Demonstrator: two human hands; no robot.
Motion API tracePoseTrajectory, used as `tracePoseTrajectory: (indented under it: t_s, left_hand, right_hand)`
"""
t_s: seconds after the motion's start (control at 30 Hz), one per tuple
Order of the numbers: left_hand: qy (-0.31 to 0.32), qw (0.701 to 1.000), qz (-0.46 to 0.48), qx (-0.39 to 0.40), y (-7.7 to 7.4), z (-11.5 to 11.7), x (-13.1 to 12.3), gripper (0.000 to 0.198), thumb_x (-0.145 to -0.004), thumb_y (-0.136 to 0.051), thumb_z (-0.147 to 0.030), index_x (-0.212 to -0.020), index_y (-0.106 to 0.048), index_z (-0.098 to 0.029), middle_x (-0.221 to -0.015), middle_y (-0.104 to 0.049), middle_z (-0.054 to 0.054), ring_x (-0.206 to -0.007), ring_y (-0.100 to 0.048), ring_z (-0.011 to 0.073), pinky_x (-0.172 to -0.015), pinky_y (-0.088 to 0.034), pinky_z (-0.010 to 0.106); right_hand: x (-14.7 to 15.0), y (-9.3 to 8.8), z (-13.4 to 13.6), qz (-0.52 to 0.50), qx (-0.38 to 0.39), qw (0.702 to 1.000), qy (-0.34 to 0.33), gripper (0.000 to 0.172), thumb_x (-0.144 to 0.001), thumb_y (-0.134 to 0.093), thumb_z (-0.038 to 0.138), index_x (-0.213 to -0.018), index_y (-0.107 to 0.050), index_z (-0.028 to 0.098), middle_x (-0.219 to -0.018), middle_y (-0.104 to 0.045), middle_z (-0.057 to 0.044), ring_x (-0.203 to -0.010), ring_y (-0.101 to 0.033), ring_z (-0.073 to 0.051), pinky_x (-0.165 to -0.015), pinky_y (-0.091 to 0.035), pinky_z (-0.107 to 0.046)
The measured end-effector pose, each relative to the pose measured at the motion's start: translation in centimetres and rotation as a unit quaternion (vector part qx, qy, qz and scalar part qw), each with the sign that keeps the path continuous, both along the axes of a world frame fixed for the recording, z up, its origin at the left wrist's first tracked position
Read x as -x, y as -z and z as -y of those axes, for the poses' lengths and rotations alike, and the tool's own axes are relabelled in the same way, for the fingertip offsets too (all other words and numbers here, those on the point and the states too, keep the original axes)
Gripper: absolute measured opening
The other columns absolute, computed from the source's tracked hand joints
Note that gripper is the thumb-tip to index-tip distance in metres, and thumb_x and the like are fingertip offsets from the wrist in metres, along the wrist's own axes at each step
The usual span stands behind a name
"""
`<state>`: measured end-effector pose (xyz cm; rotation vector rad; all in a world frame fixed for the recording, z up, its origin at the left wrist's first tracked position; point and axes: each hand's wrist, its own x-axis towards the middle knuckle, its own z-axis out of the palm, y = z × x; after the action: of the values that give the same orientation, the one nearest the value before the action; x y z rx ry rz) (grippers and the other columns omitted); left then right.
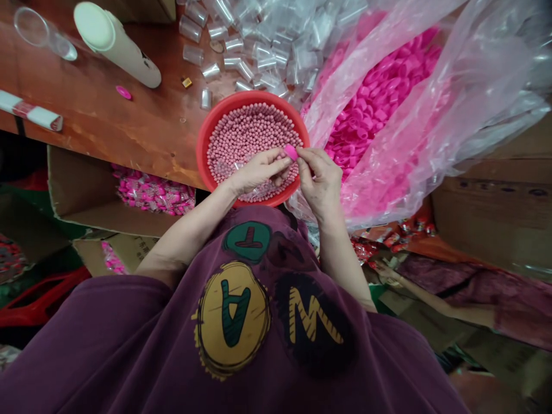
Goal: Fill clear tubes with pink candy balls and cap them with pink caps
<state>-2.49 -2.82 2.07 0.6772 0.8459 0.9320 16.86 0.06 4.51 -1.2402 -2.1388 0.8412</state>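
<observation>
Two hands on one pink cap, held up just above the bowl, toward its 3 o'clock rim. Left hand comes in from 7 o'clock: fingers closed, thumb on top, gripping the cap's 9 o'clock side. Right hand comes in from 5 o'clock: thumb and index pinched at the cap's 3 o'clock edge. Can't tell if the left palm hides anything else

Handling, my read: cap is light, thin moulded plastic, fairly stiff, smooth so a bit slippery. Won't break easily, but a hard squeeze could flex it or make it pop out. Best hold is thumb and index on opposite sides of the wall, light pressure, tips only

Around the bowl: pink beads fill it; they look hard and round, so a knock would send them rolling. Loose clear cups on the counter at 12 to 1 o'clock, likely light and tippy. Open bag at 2 to 3 o'clock, full of more pink caps. White bottle at 10 o'clock. Carton with pink packs at 8 o'clock. Co-worker's hand well off at 4 o'clock
</observation>
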Motion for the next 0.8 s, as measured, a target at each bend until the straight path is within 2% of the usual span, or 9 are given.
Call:
tracePoseTrajectory:
  t_s: [0.1,0.23,0.3,0.4,0.53,0.6,0.73,0.8]
  left_hand:
    - [-0.021,1.000,-0.017,0.001,-0.8,0.1,-0.3,0.040,-0.107,-0.074,-0.053,-0.090,-0.057,-0.021,-0.076,-0.056,-0.003,-0.061,-0.053,0.0099,-0.061,-0.044,0.026]
    - [-0.038,0.997,-0.057,0.030,-2.2,0.3,-0.6,0.040,-0.104,-0.078,-0.052,-0.088,-0.058,-0.021,-0.074,-0.053,-0.002,-0.064,-0.051,0.0120,-0.065,-0.045,0.029]
    - [-0.044,0.996,-0.069,0.040,-2.6,0.4,-0.6,0.038,-0.104,-0.078,-0.051,-0.090,-0.061,-0.021,-0.073,-0.051,-0.002,-0.063,-0.050,0.0125,-0.066,-0.045,0.029]
    - [-0.043,0.995,-0.082,0.037,-2.5,0.7,-0.2,0.035,-0.103,-0.078,-0.053,-0.094,-0.063,-0.022,-0.073,-0.053,-0.003,-0.061,-0.050,0.0123,-0.062,-0.043,0.028]
    - [-0.049,0.990,-0.133,-0.005,-1.8,0.6,0.6,0.030,-0.101,-0.079,-0.046,-0.091,-0.067,-0.020,-0.075,-0.059,-0.002,-0.067,-0.054,0.0124,-0.066,-0.045,0.026]
    - [-0.047,0.987,-0.153,-0.016,-1.5,0.6,1.1,0.026,-0.099,-0.080,-0.042,-0.092,-0.070,-0.019,-0.076,-0.061,-0.002,-0.072,-0.055,0.0126,-0.070,-0.045,0.026]
    - [-0.057,0.988,-0.142,0.023,-1.1,0.8,1.3,0.028,-0.098,-0.083,-0.041,-0.089,-0.072,-0.017,-0.075,-0.061,-0.002,-0.071,-0.055,0.0120,-0.070,-0.043,0.026]
    - [-0.077,0.988,-0.126,0.045,-1.2,1.2,0.8,0.031,-0.100,-0.083,-0.040,-0.085,-0.068,-0.017,-0.074,-0.061,-0.002,-0.069,-0.055,0.0119,-0.068,-0.044,0.026]
  right_hand:
    - [0.0,-1.1,0.2,0.003,0.008,1.000,-0.017,0.038,-0.115,-0.049,0.039,-0.136,-0.078,0.027,-0.131,-0.081,-0.010,-0.123,-0.076,-0.028,-0.113,-0.064,-0.056]
    - [-0.3,-3.0,0.1,0.013,0.063,0.997,-0.036,0.038,-0.113,-0.052,0.038,-0.140,-0.077,0.033,-0.134,-0.078,-0.009,-0.127,-0.074,-0.030,-0.117,-0.062,-0.060]
    - [-0.5,-3.4,-0.1,0.018,0.090,0.994,-0.051,0.037,-0.110,-0.055,0.036,-0.139,-0.078,0.035,-0.136,-0.075,-0.008,-0.129,-0.072,-0.031,-0.117,-0.061,-0.062]
    - [-0.4,-2.3,-0.3,-0.003,0.116,0.993,-0.030,0.036,-0.109,-0.056,0.036,-0.138,-0.077,0.036,-0.137,-0.072,-0.008,-0.132,-0.069,-0.030,-0.116,-0.062,-0.062]
    - [0.9,0.7,0.3,-0.071,0.154,0.984,0.057,0.047,-0.112,-0.056,0.049,-0.156,-0.059,0.033,-0.141,-0.070,-0.009,-0.133,-0.069,-0.027,-0.112,-0.065,-0.056]
    - [1.6,1.4,0.9,-0.078,0.170,0.980,0.070,0.049,-0.113,-0.053,0.053,-0.157,-0.056,0.031,-0.142,-0.072,-0.010,-0.130,-0.072,-0.026,-0.110,-0.067,-0.054]
    - [2.2,0.6,1.9,-0.029,0.156,0.987,-0.001,0.044,-0.110,-0.056,0.044,-0.150,-0.061,0.026,-0.144,-0.073,-0.013,-0.132,-0.071,-0.030,-0.120,-0.060,-0.058]
    - [2.5,0.2,2.3,0.001,0.132,0.991,-0.039,0.056,-0.102,-0.068,0.038,-0.154,-0.056,0.022,-0.149,-0.069,-0.016,-0.139,-0.067,-0.033,-0.125,-0.056,-0.060]
